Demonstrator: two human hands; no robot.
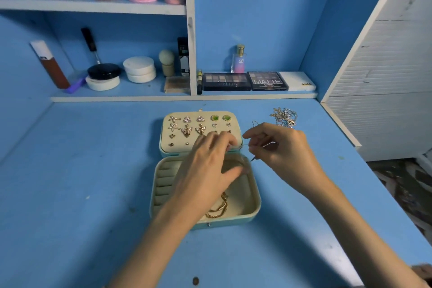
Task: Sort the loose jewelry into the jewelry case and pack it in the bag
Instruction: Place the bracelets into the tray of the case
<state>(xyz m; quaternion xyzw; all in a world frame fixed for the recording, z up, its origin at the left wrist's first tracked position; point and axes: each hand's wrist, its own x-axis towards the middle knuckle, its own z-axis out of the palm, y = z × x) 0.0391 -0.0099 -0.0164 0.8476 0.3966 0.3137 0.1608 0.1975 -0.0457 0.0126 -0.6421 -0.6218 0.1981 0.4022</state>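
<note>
An open mint-green jewelry case point(253, 203) lies on the blue desk. Its lid panel point(233, 124) carries several earrings in rows. Gold bangles point(219, 208) lie in the lower tray. My left hand point(210, 161) reaches over the hinge, fingers curled and pinching one end of a thin silver chain point(245, 145). My right hand point(280, 147) is just right of the case and pinches the chain's other end. A tangled pile of loose silver and gold chains point(284, 116) lies on the desk behind my right hand. No bag is in view.
Low shelves at the back hold makeup palettes point(225, 81), a perfume bottle point(239, 59), white jars point(139, 69) and a black compact point(104, 71). A white slatted panel point(383, 77) bounds the desk on the right. The blue desk point(81, 182) stretches left of the case.
</note>
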